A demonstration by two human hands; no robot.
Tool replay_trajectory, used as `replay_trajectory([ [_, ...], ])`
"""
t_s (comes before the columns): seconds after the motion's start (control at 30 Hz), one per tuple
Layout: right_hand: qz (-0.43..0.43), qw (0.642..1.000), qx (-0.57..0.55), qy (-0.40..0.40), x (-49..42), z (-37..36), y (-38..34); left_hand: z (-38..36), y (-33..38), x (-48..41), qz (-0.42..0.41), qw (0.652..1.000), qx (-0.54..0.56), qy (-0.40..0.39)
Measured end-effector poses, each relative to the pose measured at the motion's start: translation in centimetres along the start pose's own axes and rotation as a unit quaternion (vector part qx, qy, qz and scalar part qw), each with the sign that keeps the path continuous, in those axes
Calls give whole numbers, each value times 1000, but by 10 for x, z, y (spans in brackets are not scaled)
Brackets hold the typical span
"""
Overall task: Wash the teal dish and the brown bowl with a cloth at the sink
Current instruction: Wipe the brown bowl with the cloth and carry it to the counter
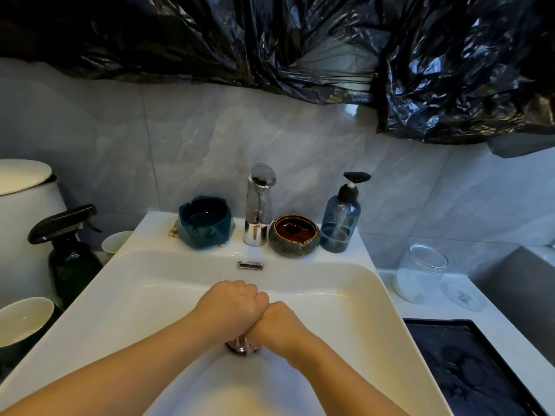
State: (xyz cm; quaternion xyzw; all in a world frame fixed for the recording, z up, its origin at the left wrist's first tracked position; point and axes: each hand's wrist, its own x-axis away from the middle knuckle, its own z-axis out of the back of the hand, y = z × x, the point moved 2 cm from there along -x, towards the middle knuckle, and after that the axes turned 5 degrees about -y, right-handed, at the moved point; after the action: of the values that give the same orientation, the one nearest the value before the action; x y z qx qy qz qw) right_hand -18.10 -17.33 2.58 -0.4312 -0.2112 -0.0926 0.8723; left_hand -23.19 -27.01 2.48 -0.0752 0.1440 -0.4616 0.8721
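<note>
Both hands are held low in the white sink (387,298), over the drain. The fingers of the left hand (231,307) and the right hand (279,325) are curled tight and the 2 fists are pressed knuckle to knuckle. A small pinkish-grey wad, judged to be the cloth (241,346), is clenched between them, though most of it is hidden. No running water can be made out.

The teal dish (205,222) and the brown bowl (294,234) are set on the back ledge, 1 on each side of the chrome faucet (258,205), untouched by either hand.

Trouble is most likely to be caused by wet fingers on glazed ceramic: either piece could be dropped into the hard basin and chipped. The teal dish is perched near the ledge's front edge (its inside looks glossy, possibly wet), so it could be tipped forward by a careless reach. The brown bowl is just beside the blue pump bottle (341,220), which could be knocked over as the bowl is lifted.

No brand or label can be read; the pump bottle appears unmarked.
</note>
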Motion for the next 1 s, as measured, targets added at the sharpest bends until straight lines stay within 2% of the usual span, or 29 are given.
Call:
replay_trajectory([
  [0.07, -20, 995, -78, -55, 7, 3, 2, -2, 3, 2, -25, 999, 7, 20],
  [0.13, -29, 984, -147, -92, 12, 5, 5, 5, 7, 5, 1, 998, 49, 31],
  [0.2, -12, 968, -234, -89, 17, 7, 7, 11, 1, 6, 153, 981, 118, -7],
  [0.23, 3, 959, -276, -62, 19, 8, 5, 11, -5, 9, 241, 950, 186, -62],
  [0.27, 28, 956, -292, -19, 20, 10, 4, 9, -10, 13, 306, 904, 277, -113],
  [0.3, 62, 958, -278, 30, 20, 12, 4, 5, -15, 15, 350, 842, 386, -142],
  [0.33, 111, 967, -217, 80, 21, 13, 3, 3, -17, 19, 384, 764, 492, -165],
  [0.4, 219, 967, 36, 127, 21, 10, -1, 4, -16, 25, 416, 599, 649, -218],
  [0.43, 261, 938, 180, 141, 20, 6, -1, 7, -13, 28, 414, 541, 689, -247],
  [0.47, 305, 891, 296, 160, 17, 2, 1, 11, -10, 31, 398, 501, 716, -279],
  [0.5, 337, 844, 375, 182, 14, -1, 4, 15, -8, 32, 368, 485, 729, -313],
  [0.53, 357, 812, 412, 210, 11, -3, 7, 20, -6, 32, 329, 494, 725, -351],
  [0.6, 382, 774, 431, 263, 7, -4, 8, 29, 0, 32, 253, 532, 691, -419],
  [0.67, 404, 753, 426, 298, 5, -3, 6, 29, 5, 29, 233, 602, 628, -435],
  [0.73, 355, 773, 450, 273, 2, -3, 3, 26, 9, 20, 242, 702, 536, -402],
  [0.83, 249, 800, 475, 269, -4, -3, 1, 16, 14, 7, 227, 860, 315, -332],
  [0.87, 220, 813, 471, 263, -1, -2, -2, 15, 16, 5, 218, 896, 248, -296],
  [0.93, 160, 853, 437, 234, 3, 2, -7, 14, 18, 3, 209, 929, 172, -251],
  [1.0, 107, 902, 392, 150, 5, 4, -9, 15, 17, 4, 183, 951, 87, -232],
])
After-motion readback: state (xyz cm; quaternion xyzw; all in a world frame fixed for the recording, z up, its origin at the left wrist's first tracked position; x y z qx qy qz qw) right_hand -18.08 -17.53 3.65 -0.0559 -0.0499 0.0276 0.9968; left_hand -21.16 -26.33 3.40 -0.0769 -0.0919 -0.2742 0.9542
